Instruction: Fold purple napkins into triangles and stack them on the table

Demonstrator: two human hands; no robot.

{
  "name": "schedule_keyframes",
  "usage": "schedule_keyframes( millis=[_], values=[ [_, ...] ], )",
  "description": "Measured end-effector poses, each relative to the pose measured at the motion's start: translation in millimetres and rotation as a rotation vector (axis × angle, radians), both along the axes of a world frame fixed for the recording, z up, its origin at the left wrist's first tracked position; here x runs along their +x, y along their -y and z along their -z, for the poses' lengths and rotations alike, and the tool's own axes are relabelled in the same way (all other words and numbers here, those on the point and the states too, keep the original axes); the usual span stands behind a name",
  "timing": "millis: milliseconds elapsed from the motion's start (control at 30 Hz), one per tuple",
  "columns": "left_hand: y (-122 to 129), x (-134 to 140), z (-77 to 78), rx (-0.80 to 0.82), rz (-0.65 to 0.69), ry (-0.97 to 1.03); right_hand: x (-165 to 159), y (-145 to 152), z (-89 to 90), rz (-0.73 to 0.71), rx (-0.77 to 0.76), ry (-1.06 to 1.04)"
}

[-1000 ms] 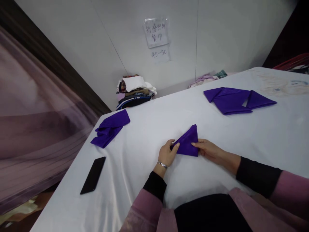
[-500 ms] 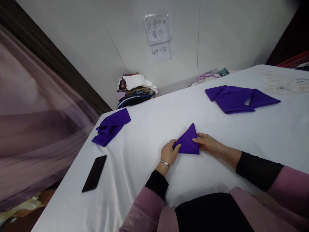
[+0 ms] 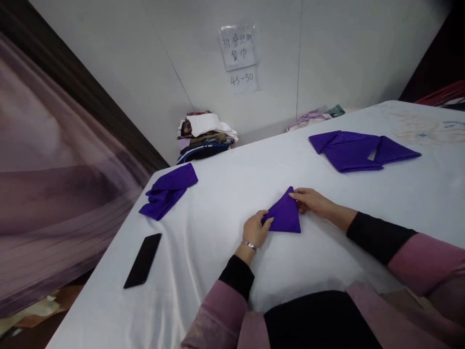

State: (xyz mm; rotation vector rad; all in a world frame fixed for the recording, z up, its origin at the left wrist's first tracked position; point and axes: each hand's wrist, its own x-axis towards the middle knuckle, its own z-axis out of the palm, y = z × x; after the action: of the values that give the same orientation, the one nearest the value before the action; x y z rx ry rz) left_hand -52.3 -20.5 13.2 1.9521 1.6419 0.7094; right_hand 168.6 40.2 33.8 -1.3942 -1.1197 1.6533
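Between my hands is a purple cloth napkin point(image 3: 285, 213), folded into a rough triangle with its tip pointing away from me. My left hand point(image 3: 256, 229), wearing a silver bracelet, pinches the napkin's left corner with the thumb on top. Near the upper tip, my right hand point(image 3: 308, 201) grips the right edge, thumb above and the other fingers partly hidden beneath. Another folded purple cloth point(image 3: 358, 151) lies flat at the back right. A loosely folded purple cloth point(image 3: 170, 189) rests near the table's left edge.
A black phone point(image 3: 143, 261) lies on the white-covered table point(image 3: 218, 194) at the left. Stacked clothes point(image 3: 205, 138) stand beyond the far edge, below a handwritten sign point(image 3: 239, 48) on the wall. A sheer pink curtain point(image 3: 65, 194) hangs at the left.
My right hand has slid up the napkin's right edge, from about its middle to near the upper tip. My left hand keeps its hold on the left corner.
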Motion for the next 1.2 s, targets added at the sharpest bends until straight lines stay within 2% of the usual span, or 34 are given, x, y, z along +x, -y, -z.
schedule_keyframes(
  millis=[200,433,633,967,1200],
  values=[
    [1,0,-1.0,0.029,-0.061,0.007,5,-9,12.4,0.017,0.077,0.015],
    [-2,-5,2.5,0.112,-0.146,-0.038,9,-16,10.9,0.042,0.136,0.039],
    [-3,-5,3.0,0.087,-0.188,-0.034,8,-24,14.9,0.026,0.185,0.091],
    [-4,-5,4.1,0.038,-0.185,0.001,7,-34,21.8,0.099,0.222,0.101],
    [-4,-5,4.2,0.066,-0.213,0.026,8,-43,29.4,0.125,0.303,0.082]
  ],
)
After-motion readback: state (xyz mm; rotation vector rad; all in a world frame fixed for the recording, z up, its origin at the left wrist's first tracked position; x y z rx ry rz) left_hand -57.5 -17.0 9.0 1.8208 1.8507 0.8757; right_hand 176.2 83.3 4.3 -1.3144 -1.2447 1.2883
